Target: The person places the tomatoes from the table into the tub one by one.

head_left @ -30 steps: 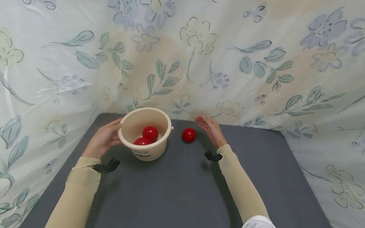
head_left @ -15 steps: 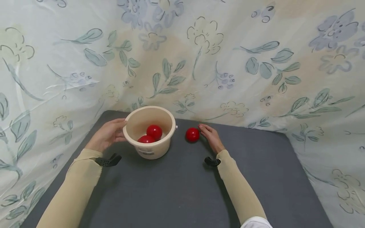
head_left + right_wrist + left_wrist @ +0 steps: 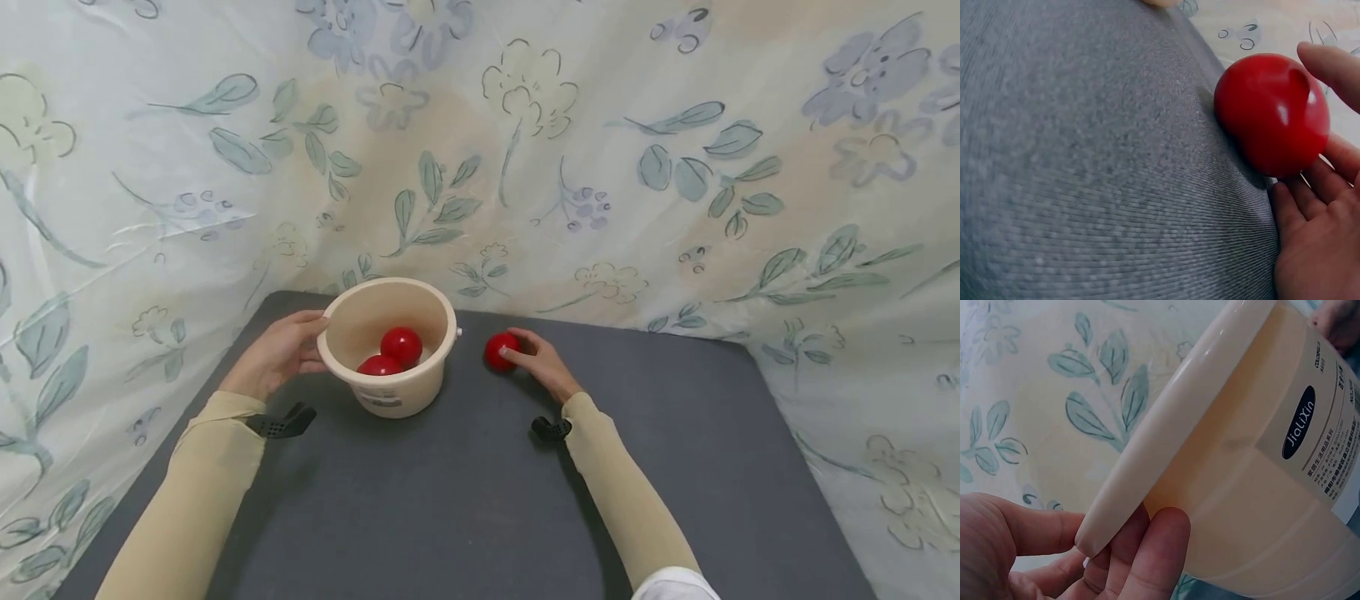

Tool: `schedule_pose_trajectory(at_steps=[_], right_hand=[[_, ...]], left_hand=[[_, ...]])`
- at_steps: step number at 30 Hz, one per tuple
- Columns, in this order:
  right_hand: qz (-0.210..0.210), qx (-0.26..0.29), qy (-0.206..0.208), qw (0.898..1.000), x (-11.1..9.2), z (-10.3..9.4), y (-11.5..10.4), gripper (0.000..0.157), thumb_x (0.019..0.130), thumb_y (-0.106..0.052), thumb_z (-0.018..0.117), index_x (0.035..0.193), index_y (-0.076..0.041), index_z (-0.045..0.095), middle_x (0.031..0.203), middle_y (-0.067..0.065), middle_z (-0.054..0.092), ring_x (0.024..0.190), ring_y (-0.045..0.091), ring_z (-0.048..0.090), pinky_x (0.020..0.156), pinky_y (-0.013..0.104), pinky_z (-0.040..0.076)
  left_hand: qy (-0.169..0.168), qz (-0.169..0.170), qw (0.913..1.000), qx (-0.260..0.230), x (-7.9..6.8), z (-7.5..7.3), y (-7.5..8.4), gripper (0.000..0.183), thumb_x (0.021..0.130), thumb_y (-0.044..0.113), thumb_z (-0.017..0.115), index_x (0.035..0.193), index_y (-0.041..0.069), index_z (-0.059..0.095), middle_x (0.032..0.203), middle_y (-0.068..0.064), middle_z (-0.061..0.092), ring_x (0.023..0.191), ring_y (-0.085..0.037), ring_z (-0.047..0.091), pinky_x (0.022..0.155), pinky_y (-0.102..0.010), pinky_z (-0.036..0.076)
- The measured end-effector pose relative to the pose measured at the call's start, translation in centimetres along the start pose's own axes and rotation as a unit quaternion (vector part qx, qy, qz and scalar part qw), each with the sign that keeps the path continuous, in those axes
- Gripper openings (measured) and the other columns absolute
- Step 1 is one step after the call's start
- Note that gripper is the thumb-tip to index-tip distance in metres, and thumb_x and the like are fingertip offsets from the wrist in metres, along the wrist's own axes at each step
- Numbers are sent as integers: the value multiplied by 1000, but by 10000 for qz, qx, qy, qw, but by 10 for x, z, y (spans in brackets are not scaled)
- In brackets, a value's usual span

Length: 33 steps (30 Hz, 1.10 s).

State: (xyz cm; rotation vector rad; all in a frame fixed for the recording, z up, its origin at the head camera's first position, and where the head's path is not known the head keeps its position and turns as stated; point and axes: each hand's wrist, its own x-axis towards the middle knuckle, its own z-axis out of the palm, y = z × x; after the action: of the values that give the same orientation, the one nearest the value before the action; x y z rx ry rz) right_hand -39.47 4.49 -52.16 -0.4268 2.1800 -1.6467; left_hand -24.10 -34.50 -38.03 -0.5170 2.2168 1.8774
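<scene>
A cream plastic bucket (image 3: pixel 397 396) stands tilted toward me at the left back of the dark mat. My left hand (image 3: pixel 279 357) pinches its left rim, with the thumb on one side and fingers under the lip, as the left wrist view shows. Two glossy red balls, a rear one (image 3: pixel 401 346) and a front one (image 3: pixel 379 366), lie inside the bucket. To the bucket's right, a third red ball (image 3: pixel 1269 115) rests on the mat. My right hand (image 3: pixel 546 363) is around it, fingers behind and thumb at its near side. The palm faces the ball in the right wrist view.
The dark grey mat (image 3: pixel 465 500) covers the table. Floral cloth (image 3: pixel 525 167) hangs behind it and along both sides. A printed label (image 3: pixel 1316 431) is on the bucket's outer wall. Black wrist straps sit on both sleeves.
My right hand has moved left to the loose red ball, and its thumb has come round to the near side. My left hand still holds the bucket's rim.
</scene>
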Motion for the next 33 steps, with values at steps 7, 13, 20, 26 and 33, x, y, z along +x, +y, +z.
schedule_pose_trajectory(at_steps=[7, 13, 20, 26, 33], right_hand=[[-50, -363, 110, 9993, 3, 5, -3, 69, 90, -41, 74, 150, -18, 49, 147, 9, 54, 134, 31, 51, 111, 50, 44], [40, 24, 415, 9991, -1, 6, -2, 68, 88, -43, 77, 147, -19, 53, 146, 6, 57, 132, 27, 53, 106, 45, 45], [-53, 860, 860, 9926, -2, -1, -11, 61, 89, -43, 76, 141, -18, 58, 139, 6, 61, 125, 19, 55, 106, 35, 46], [-269, 1845, 698, 9800, 1, -14, -44, 60, 92, -41, 74, 142, -13, 55, 141, 5, 55, 125, 18, 57, 108, 33, 50], [-795, 2568, 559, 9616, 2, -24, -89, 56, 96, -32, 70, 143, -7, 52, 140, 6, 55, 125, 18, 58, 96, 21, 54]], left_hand=[[86, 2, 9999, 91, -1, -1, 1, 60, 109, 34, 42, 160, 6, 25, 140, -24, 52, 87, -12, 75, 76, -29, 62], [-68, 63, 10000, 22, 0, -1, -1, 61, 108, 31, 44, 158, 3, 25, 115, -8, 62, 82, -9, 74, 73, -28, 62], [34, 33, 9999, 142, -2, 1, 0, 60, 108, 33, 43, 159, 5, 25, 136, -22, 52, 84, -12, 74, 75, -30, 62], [62, 22, 9998, 198, -3, 2, 2, 60, 109, 33, 42, 159, 6, 26, 142, -25, 48, 82, -13, 73, 74, -30, 62], [22, 51, 9997, 250, -3, 2, 0, 60, 109, 33, 41, 159, 5, 24, 137, -25, 49, 72, -9, 68, 70, -29, 62]])
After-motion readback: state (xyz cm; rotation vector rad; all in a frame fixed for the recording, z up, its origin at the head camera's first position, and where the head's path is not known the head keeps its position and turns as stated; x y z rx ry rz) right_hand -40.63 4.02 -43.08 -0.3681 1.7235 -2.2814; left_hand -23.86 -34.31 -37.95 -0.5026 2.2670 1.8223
